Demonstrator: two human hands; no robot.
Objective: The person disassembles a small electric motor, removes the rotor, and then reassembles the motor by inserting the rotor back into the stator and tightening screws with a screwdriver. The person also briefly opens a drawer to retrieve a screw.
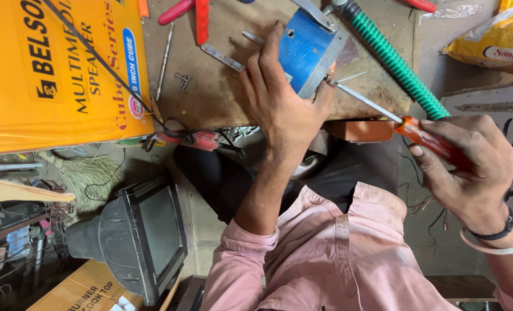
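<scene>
Sleeves: pink shirt [337, 253] fills the bottom of the view, nearest the camera.
Right hand: the right hand [470, 167] is curled tight round the orange handle of a screwdriver [418, 131]; a dark band and a white bangle sit at the wrist.
Screwdriver: its metal shaft slants up and left, the tip meeting the lower right edge of the blue motor [308, 49].
Left hand: the left hand [282, 98] lies over the motor's near left side, fingers spread and pressed against the blue casing.
Motor: a blue cylinder resting on the brown workbench [210, 92], near its front edge.
Hose: a green ribbed hose [395, 60] runs diagonally just right of the motor.
Far left: a yellow carton [55, 69] on the bench, loose metal tools beside it.
Below the bench: an old small television [147, 236] on the floor at left.
</scene>
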